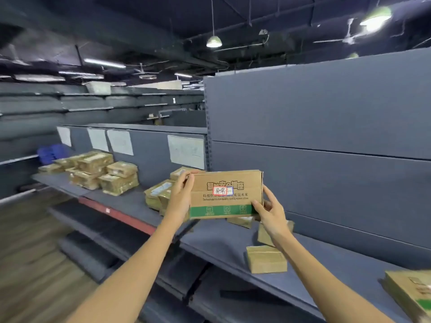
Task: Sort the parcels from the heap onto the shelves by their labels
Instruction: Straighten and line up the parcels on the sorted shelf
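Grey metal shelving (326, 117) fills most of the view, its tall back panel rising on the right and a long shelf board (217, 241) running from the far left toward the near right. Sheets of white paper (186, 151) are stuck on the lower back panel further along. On the far left of the board sits a stack of taped brown parcels (98, 170), with a blue object (50, 153) behind them, too blurred to identify. Held up in the air above the board, facing the camera, is a flat cardboard box (226, 194) with dark printed lettering, a green band along its bottom edge and a small white label (223, 190) with handwriting at its middle. The left hand (180, 197) grips the box's left end, fingers curled over the upper corner. The right hand (270, 213) holds the lower right corner, thumb on the front and fingers wrapped behind. Below the right wrist a small brown parcel (266, 259) lies on the board, and another box (410, 292) shows at the bottom right edge.
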Motion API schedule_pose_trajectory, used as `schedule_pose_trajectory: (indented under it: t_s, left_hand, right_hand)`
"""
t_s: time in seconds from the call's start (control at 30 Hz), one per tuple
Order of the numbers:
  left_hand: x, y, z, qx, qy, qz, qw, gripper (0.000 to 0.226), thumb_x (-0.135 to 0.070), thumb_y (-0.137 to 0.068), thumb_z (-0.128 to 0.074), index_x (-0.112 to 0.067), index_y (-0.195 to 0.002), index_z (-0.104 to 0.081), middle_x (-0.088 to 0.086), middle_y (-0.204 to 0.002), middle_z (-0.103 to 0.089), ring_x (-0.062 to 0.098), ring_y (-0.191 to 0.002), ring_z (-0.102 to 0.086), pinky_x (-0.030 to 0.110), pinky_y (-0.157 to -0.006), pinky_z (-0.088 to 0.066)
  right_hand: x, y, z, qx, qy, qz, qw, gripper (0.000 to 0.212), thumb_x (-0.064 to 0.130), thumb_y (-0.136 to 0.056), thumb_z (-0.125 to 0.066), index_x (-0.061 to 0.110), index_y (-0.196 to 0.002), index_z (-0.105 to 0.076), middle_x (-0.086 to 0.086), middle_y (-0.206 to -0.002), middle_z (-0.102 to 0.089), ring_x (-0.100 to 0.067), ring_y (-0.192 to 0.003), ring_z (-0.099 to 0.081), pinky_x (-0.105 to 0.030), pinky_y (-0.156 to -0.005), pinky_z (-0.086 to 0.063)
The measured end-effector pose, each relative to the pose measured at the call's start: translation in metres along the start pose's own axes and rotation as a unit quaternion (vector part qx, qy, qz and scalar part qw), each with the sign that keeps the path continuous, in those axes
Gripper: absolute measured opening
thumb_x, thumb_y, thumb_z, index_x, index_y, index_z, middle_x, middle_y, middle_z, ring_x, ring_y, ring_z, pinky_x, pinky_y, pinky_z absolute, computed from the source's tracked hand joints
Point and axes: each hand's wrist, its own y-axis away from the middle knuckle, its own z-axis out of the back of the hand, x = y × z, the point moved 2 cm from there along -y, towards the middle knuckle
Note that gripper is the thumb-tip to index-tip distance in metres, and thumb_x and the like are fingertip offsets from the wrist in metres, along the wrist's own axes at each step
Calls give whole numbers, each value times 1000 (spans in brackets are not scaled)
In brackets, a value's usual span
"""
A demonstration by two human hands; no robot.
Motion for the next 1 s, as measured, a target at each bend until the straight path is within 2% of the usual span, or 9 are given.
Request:
schedule_pose_trajectory:
  t_s: [0.07,0.17,0.37,0.57,0.63,0.73,0.8,0.9,1.0]
  left_hand:
    - [5,-1,72,-42,-8,-7,999,24,-28,-108,-40,-22,-115,-63,0,-107,-70,13,-97,-66,22,-78,-53]
    - [14,1,178,-101,-6,8,995,24,-32,-107,-42,-38,-103,-65,7,-109,-71,25,-100,-68,41,-86,-54]
    - [31,40,370,-223,-34,14,974,22,-49,-95,-47,-40,-104,-65,12,-112,-68,35,-102,-66,55,-93,-51]
    - [67,91,512,-346,-49,30,936,21,-30,-106,-45,-35,-105,-65,8,-106,-68,23,-94,-62,45,-85,-51]
    - [77,97,554,-367,-60,38,928,21,-31,-106,-44,-36,-106,-65,9,-111,-68,28,-99,-64,50,-90,-51]
    - [92,86,609,-381,-81,45,920,22,-33,-105,-45,-38,-105,-66,14,-117,-67,30,-105,-63,59,-98,-49]
    - [108,66,643,-392,-84,43,915,21,-37,-102,-46,-40,-103,-66,11,-116,-67,31,-108,-63,62,-101,-47]
    - [137,20,693,-391,-85,48,915,26,-33,-106,-42,-42,-102,-67,10,-117,-69,35,-114,-63,61,-102,-47]
    - [162,-31,741,-386,-99,56,916,27,-33,-107,-41,-42,-105,-66,6,-114,-70,32,-113,-64,60,-102,-47]
  right_hand:
    - [5,-1,-72,37,-9,6,999,51,11,-98,-62,41,-137,-47,-5,-125,-71,-17,-111,-67,-45,-101,-53]
    - [15,2,-181,90,-36,13,995,50,14,-97,-64,36,-139,-47,-5,-132,-66,-20,-119,-64,-48,-104,-51]
    - [20,30,-381,208,-68,13,976,46,13,-98,-64,35,-136,-51,-2,-132,-66,-16,-120,-63,-50,-100,-55]
    - [16,72,-540,307,-86,22,948,40,27,-96,-66,43,-131,-56,-2,-126,-70,-20,-117,-66,-48,-98,-56]
    - [7,78,-589,336,-81,25,938,47,36,-94,-66,33,-140,-55,3,-126,-71,-16,-117,-67,-51,-97,-56]
    - [0,73,-655,360,-85,25,929,47,26,-98,-65,22,-143,-53,4,-125,-71,-13,-116,-67,-39,-95,-57]
    - [-2,56,-696,367,-86,16,926,48,20,-98,-64,24,-143,-50,5,-124,-70,-12,-116,-66,-34,-94,-58]
    - [-13,16,-758,371,-85,6,925,54,18,-97,-66,26,-147,-47,5,-125,-69,-10,-115,-66,-41,-97,-57]
    - [-24,-30,-823,372,-100,-3,923,55,16,-96,-66,23,-147,-47,7,-121,-70,-4,-107,-68,-35,-89,-60]
